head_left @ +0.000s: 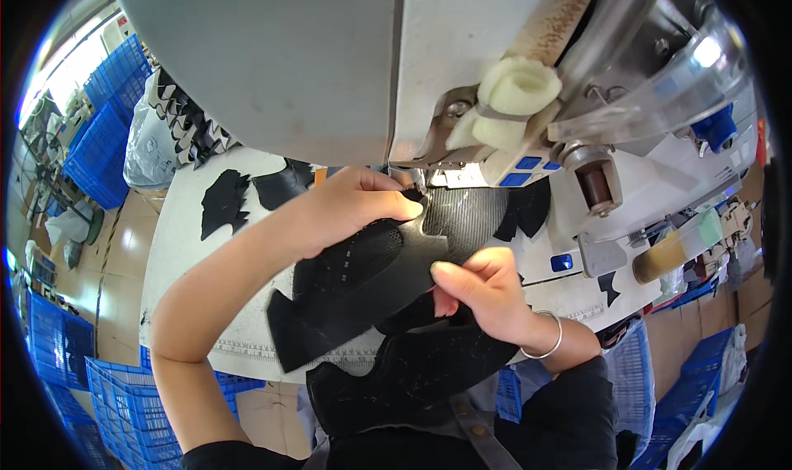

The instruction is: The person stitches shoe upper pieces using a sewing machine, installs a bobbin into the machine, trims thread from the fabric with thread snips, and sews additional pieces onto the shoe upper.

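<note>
Under the head of a sewing machine (272,66), a black cut piece (355,305) with a perforated patch lies across the work surface. My left hand (355,210) is closed on its far edge, thumb on top, close beside the needle area. On the right, my right hand (491,292) pinches the near edge of the piece between thumb and bent fingers. A small red bit (445,302) shows just below those fingers; what it belongs to is hidden. Darker black material (412,379) hangs over the table's front edge towards my lap. The needle tip cannot be made out.
The white table (186,247) has a ruler strip (247,351) along its front edge. Loose black pieces (224,204) lie at the left and another (528,207) right of the needle area. Blue crates (132,404) stand on the floor around. A metal thread-guide bracket (596,181) juts out at right.
</note>
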Available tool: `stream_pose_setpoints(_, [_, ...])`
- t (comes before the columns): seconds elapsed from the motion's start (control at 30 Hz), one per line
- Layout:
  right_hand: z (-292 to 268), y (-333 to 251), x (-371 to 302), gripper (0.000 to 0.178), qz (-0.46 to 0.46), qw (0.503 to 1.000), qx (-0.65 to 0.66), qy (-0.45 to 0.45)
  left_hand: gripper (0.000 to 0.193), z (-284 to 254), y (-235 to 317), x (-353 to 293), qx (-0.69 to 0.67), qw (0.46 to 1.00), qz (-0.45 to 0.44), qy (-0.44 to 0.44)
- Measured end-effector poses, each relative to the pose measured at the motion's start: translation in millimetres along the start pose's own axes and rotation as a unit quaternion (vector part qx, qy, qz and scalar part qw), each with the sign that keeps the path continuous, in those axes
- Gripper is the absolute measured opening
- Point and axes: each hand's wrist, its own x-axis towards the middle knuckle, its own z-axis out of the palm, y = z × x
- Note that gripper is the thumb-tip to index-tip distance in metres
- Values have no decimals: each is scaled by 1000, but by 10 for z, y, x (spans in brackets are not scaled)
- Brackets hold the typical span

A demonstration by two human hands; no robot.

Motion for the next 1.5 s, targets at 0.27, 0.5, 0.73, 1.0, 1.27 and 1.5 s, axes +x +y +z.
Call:
stream_pose_setpoints(0.27, [-201,25,113,29,-21,999,-3,35,19,132,-83,-31,-46,998,23,23])
stream_pose_setpoints(0.5, [-211,-40,126,32,-40,986,-157,35,24,81,-149,-31,-80,991,105,21])
stream_pose_setpoints(0.73, [-259,-167,157,32,-36,991,-116,58,25,210,-157,-53,19,987,132,87])
stream_pose_setpoints(1.0, [-231,-259,250,29,-7,991,-119,55,28,2,65,-24,161,975,127,85])
stream_pose_setpoints(1.27, [-150,-241,244,30,-19,987,-140,72,31,81,-11,-289,509,734,284,349])
stream_pose_setpoints(1.5, [-92,-157,218,26,-31,992,-111,52,34,581,-413,-386,658,506,465,307])
